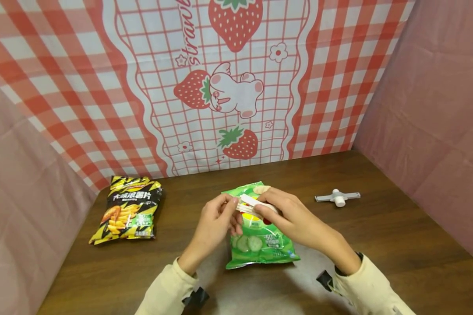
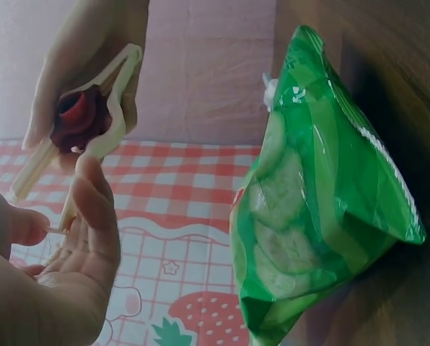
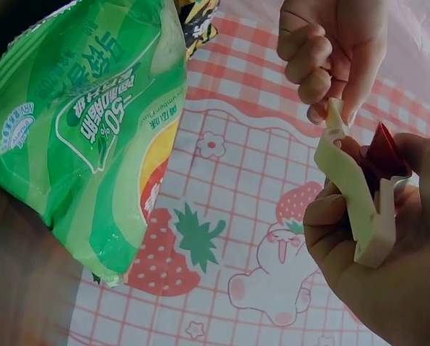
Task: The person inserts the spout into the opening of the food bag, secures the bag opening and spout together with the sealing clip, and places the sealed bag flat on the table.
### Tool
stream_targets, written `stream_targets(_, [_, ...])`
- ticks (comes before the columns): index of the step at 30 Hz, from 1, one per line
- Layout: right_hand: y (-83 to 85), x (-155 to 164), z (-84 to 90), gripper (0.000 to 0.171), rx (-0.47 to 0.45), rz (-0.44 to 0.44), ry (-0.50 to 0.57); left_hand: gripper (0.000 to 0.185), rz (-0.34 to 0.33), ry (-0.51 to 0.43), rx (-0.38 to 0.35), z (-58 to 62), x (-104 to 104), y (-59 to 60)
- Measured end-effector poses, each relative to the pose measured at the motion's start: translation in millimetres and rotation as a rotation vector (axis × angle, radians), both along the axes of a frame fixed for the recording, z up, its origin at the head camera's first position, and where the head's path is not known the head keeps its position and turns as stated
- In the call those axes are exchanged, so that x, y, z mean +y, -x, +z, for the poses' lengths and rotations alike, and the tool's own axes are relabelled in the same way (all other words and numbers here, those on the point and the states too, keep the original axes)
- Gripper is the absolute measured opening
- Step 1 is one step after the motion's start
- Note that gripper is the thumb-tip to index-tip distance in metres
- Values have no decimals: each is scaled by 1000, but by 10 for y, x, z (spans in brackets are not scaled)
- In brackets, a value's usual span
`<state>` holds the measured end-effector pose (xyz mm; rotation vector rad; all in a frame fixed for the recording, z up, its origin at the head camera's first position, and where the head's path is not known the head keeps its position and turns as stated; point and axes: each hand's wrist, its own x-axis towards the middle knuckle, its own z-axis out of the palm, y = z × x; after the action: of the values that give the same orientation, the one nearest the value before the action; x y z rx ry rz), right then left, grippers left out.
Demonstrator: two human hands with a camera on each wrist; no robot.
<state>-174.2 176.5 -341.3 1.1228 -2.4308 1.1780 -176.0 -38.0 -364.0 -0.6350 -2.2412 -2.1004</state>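
A white plastic bag clip [image 1: 249,200] is held between both hands above the green potato chip bag [image 1: 262,251]. My left hand [image 1: 217,216] pinches one end of the clip between thumb and fingers. My right hand [image 1: 289,214] grips its other end. In the left wrist view, the clip's two arms [image 2: 116,108] stand apart in a narrow V, with a dark red piece [image 2: 78,114] between them. The right wrist view shows the red piece [image 3: 383,153] next to the right palm. Beneath the hands, the green bag lies with its printed front up.
A black and yellow chip bag [image 1: 130,212] lies at the table's left. On the right rests a second white clip [image 1: 339,198] with a round cap at its middle. A checked strawberry cloth [image 1: 236,109] hangs behind the wooden table [image 1: 398,245], with pink cloth at both sides.
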Motion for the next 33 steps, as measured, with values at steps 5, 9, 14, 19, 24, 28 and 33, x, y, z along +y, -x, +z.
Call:
stream_targets(5, [-1, 19, -15, 4, -59, 28, -13, 30, -40, -76, -40, 11, -6, -1])
stream_targets(9, [23, 63, 0, 5, -79, 72, -33, 27, -27, -100, -53, 28, -9, -4])
stream_targets(14, [44, 148, 52, 12, -126, 63, -74, 23, -29, -109, -64, 35, -16, -2])
stream_targets(19, [64, 245, 86, 19, -251, 73, -120, 23, -53, -118, -65, 13, -20, 6])
stream_targets(24, [79, 302, 87, 22, -329, 73, -138, 23, -68, -95, -56, -16, -1, 13])
stream_targets(28, [85, 335, 91, 23, -335, 57, -169, 23, -67, -100, -51, -19, 10, 6])
stream_targets(33, [92, 366, 88, 18, -300, 54, -180, 25, -86, -112, -51, -27, 24, 1])
